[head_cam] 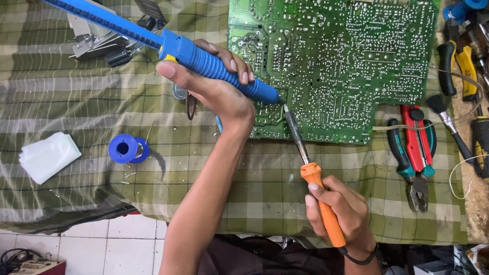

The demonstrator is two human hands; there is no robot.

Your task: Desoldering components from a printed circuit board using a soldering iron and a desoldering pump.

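The green circuit board (336,66) lies solder side up on the checked cloth (254,178) covering your surface, its copper face dotted with silvery joints. Your left hand (214,84) has its grip wrapped tight around the ribbed blue desoldering pump (204,61), nozzle at the board's lower left edge. Your right hand (338,211) clenches the orange-handled soldering iron (310,178), its dark tip angled up to meet the nozzle

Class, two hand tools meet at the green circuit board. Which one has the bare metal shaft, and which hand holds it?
The orange-handled soldering iron, gripped by the right hand. The blue desoldering pump in the left hand is plastic along its length.
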